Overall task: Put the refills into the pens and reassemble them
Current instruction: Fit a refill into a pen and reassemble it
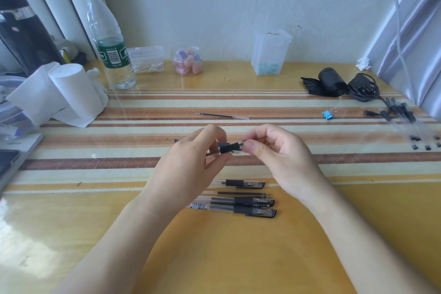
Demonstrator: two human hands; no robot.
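Observation:
Over the striped mat, both hands hold one clear pen with a black grip (230, 148). My left hand (191, 162) grips its barrel, and my right hand (274, 150) pinches its tip end between thumb and fingers. Below the hands lie three capped pens (248, 205) and a loose refill (243, 193) on the yellow table. Another refill (222, 116) lies farther back on the mat. Several more clear pens (405, 117) lie at the right edge.
A water bottle (112, 38), tissue rolls (69, 93) and a cotton-swab box (148, 59) stand at the back left. A jar of erasers (188, 61), a clear box (270, 52), a black roll (331, 81), a coiled cable (364, 88) and a blue binder clip (327, 114) are farther right.

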